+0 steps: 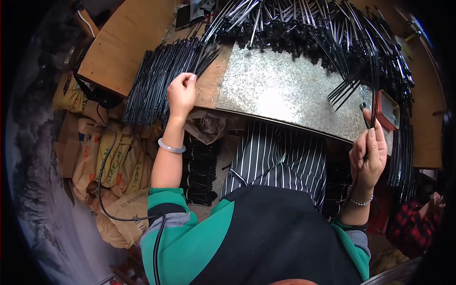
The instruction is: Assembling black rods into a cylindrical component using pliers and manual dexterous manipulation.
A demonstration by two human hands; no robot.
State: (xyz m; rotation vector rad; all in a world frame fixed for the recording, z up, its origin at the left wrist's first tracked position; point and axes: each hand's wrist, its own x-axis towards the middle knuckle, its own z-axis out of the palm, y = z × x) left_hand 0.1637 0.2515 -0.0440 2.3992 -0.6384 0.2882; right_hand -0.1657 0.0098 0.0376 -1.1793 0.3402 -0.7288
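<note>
My right hand [368,156] is closed on several thin black rods [375,71], which rise upright from the fingertips above the table's right front corner. A small dark ring-shaped end [364,106] shows beside the fingers. At the left, my left hand [183,95] has its thumb and fingers pinched together at the edge of a dense row of black rods [154,78]. What this pinch holds, if anything, I cannot make out; blurred dark rod ends lie just beyond it.
A speckled metal sheet [270,85] covers the table's middle. Behind it lies a large heap of black and silver rods [304,23]. A red-sided box [387,111] stands by my right hand. Brown sacks [121,156] lie on the left; another person's checked sleeve [412,228] shows at right.
</note>
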